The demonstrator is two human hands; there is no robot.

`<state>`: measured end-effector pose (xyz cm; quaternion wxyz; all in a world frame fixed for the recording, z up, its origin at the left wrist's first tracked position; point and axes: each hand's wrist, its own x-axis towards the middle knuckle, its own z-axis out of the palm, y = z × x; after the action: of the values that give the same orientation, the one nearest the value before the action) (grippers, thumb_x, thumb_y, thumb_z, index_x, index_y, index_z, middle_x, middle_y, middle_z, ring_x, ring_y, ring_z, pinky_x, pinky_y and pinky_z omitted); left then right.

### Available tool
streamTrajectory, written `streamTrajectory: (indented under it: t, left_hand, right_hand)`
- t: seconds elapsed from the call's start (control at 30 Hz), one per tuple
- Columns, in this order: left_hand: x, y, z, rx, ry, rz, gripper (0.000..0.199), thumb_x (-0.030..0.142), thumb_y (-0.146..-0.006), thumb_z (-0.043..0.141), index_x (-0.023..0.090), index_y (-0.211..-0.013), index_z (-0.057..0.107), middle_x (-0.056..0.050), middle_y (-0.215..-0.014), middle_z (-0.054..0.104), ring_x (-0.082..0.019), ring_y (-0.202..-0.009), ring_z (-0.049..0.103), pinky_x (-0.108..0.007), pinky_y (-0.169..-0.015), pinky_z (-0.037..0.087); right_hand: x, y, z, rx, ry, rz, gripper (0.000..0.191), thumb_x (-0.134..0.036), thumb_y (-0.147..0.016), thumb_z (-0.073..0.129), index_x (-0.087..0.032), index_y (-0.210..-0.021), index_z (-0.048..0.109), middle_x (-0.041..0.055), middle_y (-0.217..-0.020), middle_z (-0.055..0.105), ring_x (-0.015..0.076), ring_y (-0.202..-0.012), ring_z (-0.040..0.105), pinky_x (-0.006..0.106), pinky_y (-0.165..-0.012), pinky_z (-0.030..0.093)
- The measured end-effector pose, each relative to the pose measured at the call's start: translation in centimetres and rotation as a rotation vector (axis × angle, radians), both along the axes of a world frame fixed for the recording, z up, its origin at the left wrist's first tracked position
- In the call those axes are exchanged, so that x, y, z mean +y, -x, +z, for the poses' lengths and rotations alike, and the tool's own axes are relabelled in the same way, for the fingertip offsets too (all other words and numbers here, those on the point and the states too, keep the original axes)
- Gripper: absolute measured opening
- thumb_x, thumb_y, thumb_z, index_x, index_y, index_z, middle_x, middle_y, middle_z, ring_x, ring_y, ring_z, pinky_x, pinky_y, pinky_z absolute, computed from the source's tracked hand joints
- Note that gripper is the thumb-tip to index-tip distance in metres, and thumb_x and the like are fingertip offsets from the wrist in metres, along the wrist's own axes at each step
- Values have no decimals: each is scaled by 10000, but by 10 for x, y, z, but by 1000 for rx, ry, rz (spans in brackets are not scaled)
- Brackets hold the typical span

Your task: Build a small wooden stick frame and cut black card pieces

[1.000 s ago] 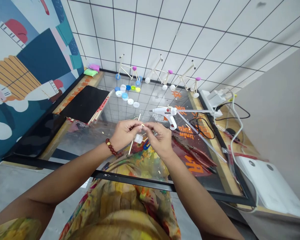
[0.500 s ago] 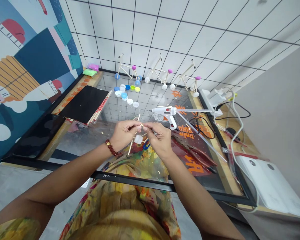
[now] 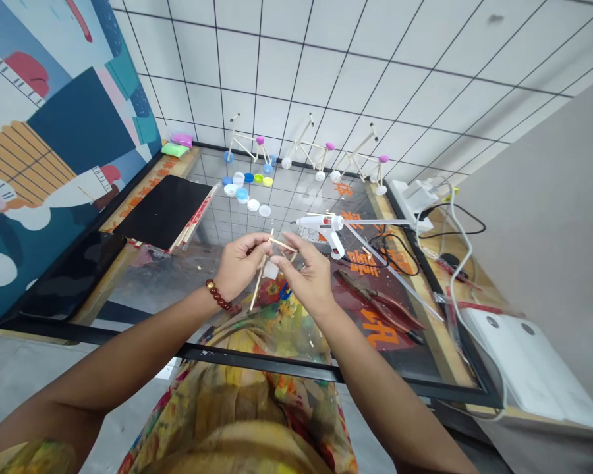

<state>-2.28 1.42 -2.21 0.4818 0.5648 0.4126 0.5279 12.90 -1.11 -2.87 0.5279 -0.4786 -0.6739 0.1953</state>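
Observation:
My left hand (image 3: 241, 264), with a beaded bracelet on the wrist, pinches a small frame of thin wooden sticks (image 3: 282, 245) over the near part of the table. My right hand (image 3: 310, 273) is at the other side of the frame, thumb and fingers apart around it; whether they touch the sticks is hard to tell. A longer stick (image 3: 257, 284) slants down below my left fingers. A whitish cap (image 3: 271, 270) and a blue loop-shaped piece (image 3: 285, 291) show beneath the hands. The white glue gun (image 3: 326, 227) lies just beyond my right hand.
Three stick models (image 3: 304, 148) with caps and purple balls stand at the back. Colored bottle caps (image 3: 242, 194) lie before them. Red-handled pliers (image 3: 385, 306) are at right, a black sheet (image 3: 164, 209) at left. Glue sticks, cables and a white power strip (image 3: 410, 207) line the right side.
My right fingers have spread and moved off the pinch point beside my left fingertips, so more of the stick frame shows. The view has shifted slightly.

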Motion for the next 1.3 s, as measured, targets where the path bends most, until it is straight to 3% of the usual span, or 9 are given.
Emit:
streamTrajectory:
  t: [0.1,0.27,0.4,0.6,0.77,0.87,0.93,1.07,1.3]
  left_hand:
    - [6,4,-1,-110,34,38,175,292,-785,682,163,-901,692,15,-674,654,-61,-471,475,-198,-473,409]
    - [12,9,-2,-180,64,48,264,317,-759,718,152,-958,663,11,-678,658,-55,-465,478,-189,-458,406]
    - [10,9,0,-160,61,13,230,322,-748,732,142,-887,691,-1,-665,670,-55,-461,484,-194,-460,408]
    - [10,9,-2,-147,76,-28,213,309,-757,728,144,-889,701,-14,-686,687,-63,-479,496,-205,-481,426]
    - [9,6,-4,-209,30,43,457,259,-718,770,198,-1149,630,-62,-1093,679,-129,-879,639,-254,-784,522]
    - [6,4,-2,-231,95,-117,615,257,-690,803,228,-1261,575,-94,-1268,623,-192,-1136,593,-319,-980,465]
    - [4,4,-1,-246,168,-258,565,310,-710,794,227,-1237,607,-96,-1267,633,-215,-1179,579,-334,-1007,448]
    - [3,2,-1,-297,250,-384,386,446,-774,722,178,-1052,718,-99,-1147,693,-219,-1106,613,-320,-965,464]
    - [8,2,-2,-417,358,-271,313,450,-751,743,148,-825,707,-46,-791,697,-126,-712,627,-238,-680,494]
  right_hand:
    - [2,1,-3,92,30,-10,528,-317,-763,751,-239,-1260,591,60,-1066,688,208,-961,632,364,-910,492]
    - [4,-1,-8,174,148,27,177,-328,-865,615,-215,-978,691,12,-840,684,160,-771,614,310,-785,500]
    - [5,-3,-11,266,208,34,189,-372,-872,597,-212,-840,692,11,-796,691,168,-755,612,302,-755,493]
    - [6,-5,-12,334,232,25,181,-380,-850,635,-208,-850,692,8,-750,669,159,-703,588,297,-716,488]
    - [4,0,-6,356,182,16,165,-371,-838,658,-208,-852,681,-2,-741,666,144,-684,590,281,-684,494]
    - [0,5,-2,300,130,0,140,-347,-826,677,-210,-842,702,-1,-737,689,148,-681,613,290,-694,513]
    - [-2,7,-1,233,109,17,131,-332,-834,670,-223,-876,730,11,-803,731,166,-728,657,310,-730,536]
    - [-4,9,-1,145,51,70,180,-273,-850,654,-260,-1001,751,25,-974,767,204,-881,713,360,-853,554]
    - [-3,5,3,214,64,87,209,-265,-879,628,-274,-1059,733,32,-1028,759,205,-970,706,389,-933,545]
